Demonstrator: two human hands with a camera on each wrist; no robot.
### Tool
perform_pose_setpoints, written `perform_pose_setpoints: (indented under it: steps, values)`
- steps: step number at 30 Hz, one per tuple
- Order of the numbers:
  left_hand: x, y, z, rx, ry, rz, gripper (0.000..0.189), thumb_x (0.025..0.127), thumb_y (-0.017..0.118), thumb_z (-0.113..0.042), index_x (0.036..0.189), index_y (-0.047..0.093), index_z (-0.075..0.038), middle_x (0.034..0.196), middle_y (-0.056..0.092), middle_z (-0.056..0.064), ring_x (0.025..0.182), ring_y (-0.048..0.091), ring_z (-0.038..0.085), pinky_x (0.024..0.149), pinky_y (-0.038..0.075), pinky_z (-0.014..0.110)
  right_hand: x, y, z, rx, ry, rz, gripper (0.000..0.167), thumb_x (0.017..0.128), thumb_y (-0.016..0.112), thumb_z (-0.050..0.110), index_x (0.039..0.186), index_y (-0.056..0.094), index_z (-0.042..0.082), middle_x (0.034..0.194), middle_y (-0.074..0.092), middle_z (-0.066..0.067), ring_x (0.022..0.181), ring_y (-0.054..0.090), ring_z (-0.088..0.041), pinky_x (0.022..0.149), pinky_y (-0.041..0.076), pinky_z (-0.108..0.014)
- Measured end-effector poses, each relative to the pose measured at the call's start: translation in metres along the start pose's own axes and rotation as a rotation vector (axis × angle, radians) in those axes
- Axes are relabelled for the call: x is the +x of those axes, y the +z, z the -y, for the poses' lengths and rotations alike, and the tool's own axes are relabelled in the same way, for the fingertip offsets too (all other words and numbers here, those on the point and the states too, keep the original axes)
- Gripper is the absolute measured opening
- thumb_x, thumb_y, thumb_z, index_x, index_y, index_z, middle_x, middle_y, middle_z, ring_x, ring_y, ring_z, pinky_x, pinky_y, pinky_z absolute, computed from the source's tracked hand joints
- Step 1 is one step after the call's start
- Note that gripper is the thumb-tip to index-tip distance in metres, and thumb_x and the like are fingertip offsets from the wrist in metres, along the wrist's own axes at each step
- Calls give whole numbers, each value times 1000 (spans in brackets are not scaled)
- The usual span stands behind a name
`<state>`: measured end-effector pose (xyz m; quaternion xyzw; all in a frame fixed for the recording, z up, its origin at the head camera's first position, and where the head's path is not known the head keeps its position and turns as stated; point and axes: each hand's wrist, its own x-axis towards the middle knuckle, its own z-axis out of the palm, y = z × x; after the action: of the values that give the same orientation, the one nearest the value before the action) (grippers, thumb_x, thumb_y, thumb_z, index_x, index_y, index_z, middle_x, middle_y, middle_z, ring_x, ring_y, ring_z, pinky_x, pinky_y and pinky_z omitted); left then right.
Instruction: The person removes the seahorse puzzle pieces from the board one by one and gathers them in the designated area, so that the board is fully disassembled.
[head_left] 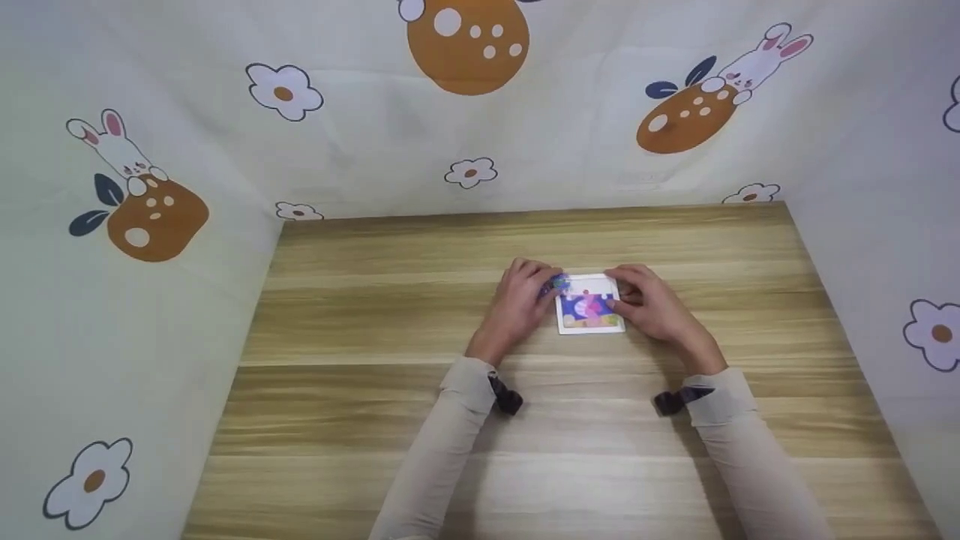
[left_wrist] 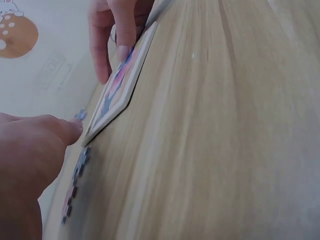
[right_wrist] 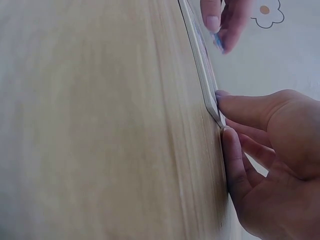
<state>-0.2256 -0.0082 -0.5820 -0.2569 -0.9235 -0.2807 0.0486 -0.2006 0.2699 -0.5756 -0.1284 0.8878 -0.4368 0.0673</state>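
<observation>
A small square jigsaw puzzle in a white-rimmed tray (head_left: 590, 330) lies flat on the wooden table. Its lower part shows a blue and pink picture, while the upper part is pale. My left hand (head_left: 519, 300) is at the tray's upper left corner and pinches a small blue puzzle piece (right_wrist: 218, 43) over it. With the thumb on top and fingers against the side, my right hand (head_left: 660, 307) holds the tray's right edge. Several loose puzzle pieces (left_wrist: 75, 180) lie beside the tray, under the left hand; in the head view that hand mostly hides them.
The wood-grain tabletop (head_left: 360, 405) extends around the tray. A pale cloth (head_left: 360, 135) printed with rabbits, oranges and flowers walls off the back and both sides. Each wrist wears a black strapped-on camera (head_left: 507, 396).
</observation>
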Motion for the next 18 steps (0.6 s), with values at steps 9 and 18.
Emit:
perform_pose_setpoints:
  steps: [9,18]
  values:
    - [-19,-4,33,-136,-23,-174,34,101,77,-23,134,76,-13,131,77,5,124,62,26,114,49,44,1,2,-2,4,-2,9,55,99,72,-2,152,57,-4,155,50,-28,124,62,-40,113,56,-52]
    - [-41,-10,61,-227,-44,-346,30,100,79,-17,130,77,-13,128,78,2,120,65,22,110,53,41,0,1,-2,12,-21,-19,53,99,74,-2,149,59,-6,149,55,-27,119,61,-36,111,57,-50]
